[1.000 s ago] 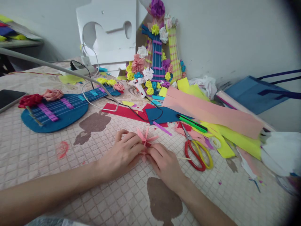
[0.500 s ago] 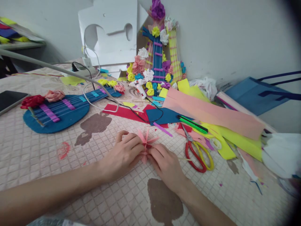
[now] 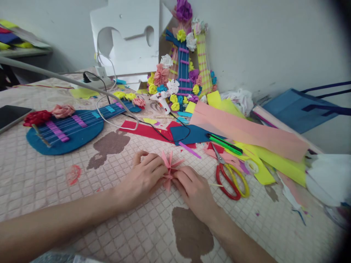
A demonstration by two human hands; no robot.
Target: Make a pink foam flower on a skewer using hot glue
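A pink paper flower (image 3: 170, 160) with narrow spread petals stands between my two hands, just above the quilted tablecloth (image 3: 115, 233). My left hand (image 3: 149, 171) pinches it from the left, fingers closed. From the right, my right hand (image 3: 192, 186) grips the same flower near its centre, thumb and fingers together. The flower's middle is partly covered by my fingertips. Right of my right hand lie scissors (image 3: 228, 184) with one red and one yellow handle loop, blades pointing away. A thin pale stick (image 3: 216, 185) runs between that hand and the scissors.
A blue paper guitar (image 3: 74, 131) lies at the left, a white cable (image 3: 68, 78) crossing over it. Decorated guitars (image 3: 186, 65) lean at the back beside a glue gun (image 3: 162, 101). Pink crepe paper (image 3: 246, 128), a green cutter (image 3: 225, 144) and a tape roll (image 3: 251, 166) are at the right.
My hands stay in nearly the same place on the pink paper flower. Its petals have tilted very slightly; nothing else has visibly moved.
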